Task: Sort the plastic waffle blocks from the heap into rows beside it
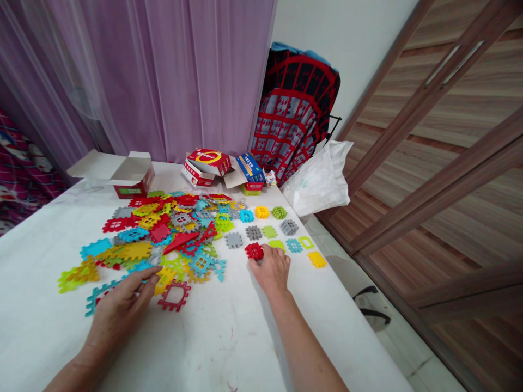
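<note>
Coloured interlocking plastic pieces lie in a loose pile (137,250) on the white table (196,348). At the pile's near edge, my left hand (126,296) has thumb and fingertips together beside a yellow piece (164,279); whether it grips anything is too small to tell. A dark red frame piece (175,295) lies just right of it. My right hand (272,267) holds a red piece (254,251) between thumb and fingers at the table. Around it sit a grey square (234,240), a green piece (277,244), a blue piece (294,245) and a yellow square (317,259).
Open cartons, one white and red (133,182), one red (208,163) and one blue (250,167), stand along the table's back. A white plastic bag (318,179) hangs past the right edge. Purple curtains (175,81) and a wooden wardrobe (441,163) are beyond.
</note>
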Available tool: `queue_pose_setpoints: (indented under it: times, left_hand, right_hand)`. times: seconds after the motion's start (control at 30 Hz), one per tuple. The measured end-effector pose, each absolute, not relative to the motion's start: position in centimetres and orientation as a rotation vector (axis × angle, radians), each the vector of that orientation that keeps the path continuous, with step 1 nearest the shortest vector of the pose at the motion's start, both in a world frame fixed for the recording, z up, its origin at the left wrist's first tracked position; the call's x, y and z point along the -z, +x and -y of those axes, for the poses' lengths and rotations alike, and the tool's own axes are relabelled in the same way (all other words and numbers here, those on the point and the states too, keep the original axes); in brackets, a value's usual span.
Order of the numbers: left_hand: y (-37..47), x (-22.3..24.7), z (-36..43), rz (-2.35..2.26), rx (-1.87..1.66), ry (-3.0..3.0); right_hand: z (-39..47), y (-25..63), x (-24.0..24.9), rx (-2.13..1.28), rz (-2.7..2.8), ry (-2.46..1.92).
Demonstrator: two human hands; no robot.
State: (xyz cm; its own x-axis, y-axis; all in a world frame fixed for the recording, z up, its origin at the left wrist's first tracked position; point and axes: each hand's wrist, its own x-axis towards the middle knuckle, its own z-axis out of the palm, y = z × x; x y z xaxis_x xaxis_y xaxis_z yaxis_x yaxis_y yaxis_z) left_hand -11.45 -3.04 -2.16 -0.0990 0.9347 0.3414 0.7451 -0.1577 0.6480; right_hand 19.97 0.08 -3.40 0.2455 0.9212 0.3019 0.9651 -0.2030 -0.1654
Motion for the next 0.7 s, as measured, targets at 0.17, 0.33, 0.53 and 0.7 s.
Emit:
queue_pose_setpoints:
  times: [0.17,0.33,0.53,0.7]
  left_hand:
    - [-11.8,2.8,2.9,-1.864,-1.128,1.946]
    - [-12.1,3.3,2.7,-1.852,-1.126,1.956]
    - [-11.7,2.8,2.8,-1.855,-1.117,1.922]
    - [-11.6,2.5,2.9,-1.852,-1.097,1.914]
  right_hand:
    - [0.0,20.1,3.4,0.200,1.735,-2.206]
    - [0.0,20.2,3.6,0.180,1.746,-2.205]
    - [0.1,20.2,3.7,0.204,1.757,-2.168]
    - [0.2,20.5,3.5,0.212,1.742,-2.170]
